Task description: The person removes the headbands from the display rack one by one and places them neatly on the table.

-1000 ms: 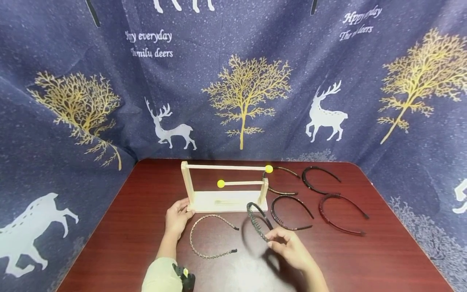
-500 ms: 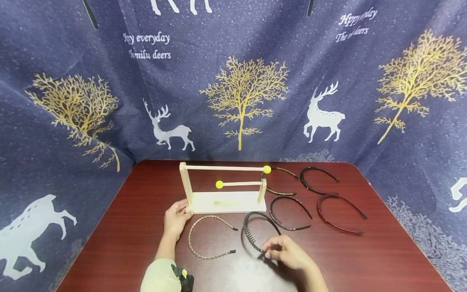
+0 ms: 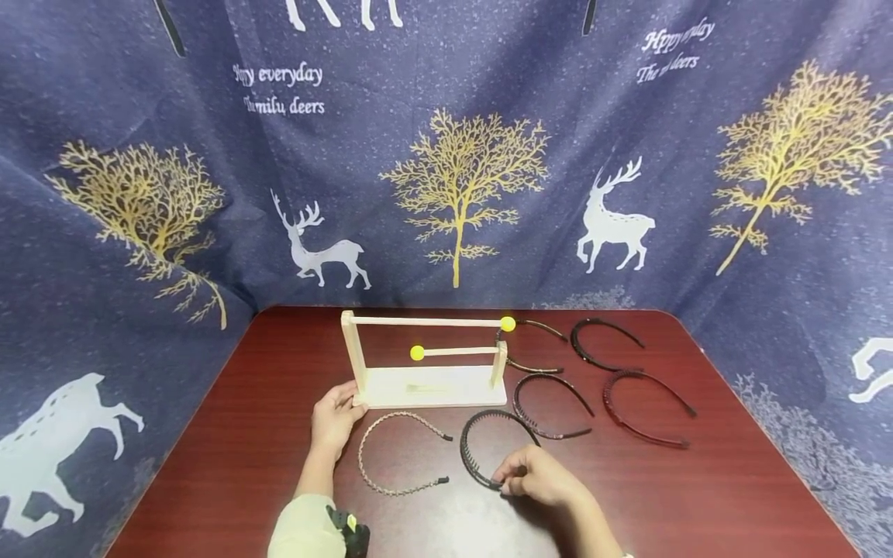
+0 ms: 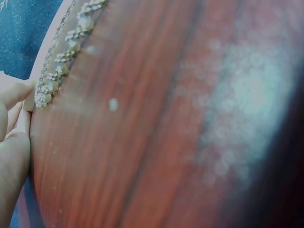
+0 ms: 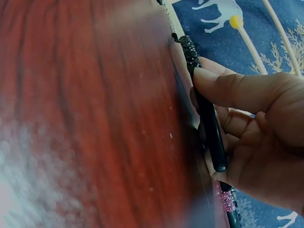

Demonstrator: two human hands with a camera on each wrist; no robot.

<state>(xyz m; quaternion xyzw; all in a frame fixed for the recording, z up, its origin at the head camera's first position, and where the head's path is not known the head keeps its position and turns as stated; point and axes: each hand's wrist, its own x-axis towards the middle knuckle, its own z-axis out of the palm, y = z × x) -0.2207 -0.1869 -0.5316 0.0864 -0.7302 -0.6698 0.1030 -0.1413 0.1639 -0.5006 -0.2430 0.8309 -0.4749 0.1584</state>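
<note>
In the head view, my left hand [image 3: 333,420] holds the left end of a pale wooden stand [image 3: 382,387], thumb at its front corner. The stand has two horizontal rods tipped with yellow balls. My right hand [image 3: 543,478] pinches one end of a black toothed headband [image 3: 465,446], which lies low over the table in front of the stand. In the right wrist view, thumb and fingers hold that headband [image 5: 210,128] near its smooth black tip. A beaded beige headband [image 3: 362,457] lies between my hands, and its beads [image 4: 61,69] show close to my left hand in the left wrist view.
Right of the stand lie several more headbands: a dark one [image 3: 520,407] beside the held one, a dark red one [image 3: 608,403], a black one [image 3: 577,347] and a gold-toned one [image 3: 537,370] partly behind the stand. A blue printed curtain [image 3: 418,232] hangs behind the table [image 3: 265,364].
My right hand has lowered the black headband from a raised, tilted position to lie nearly flat by the table, shifting slightly left and toward me. My left hand stays on the stand.
</note>
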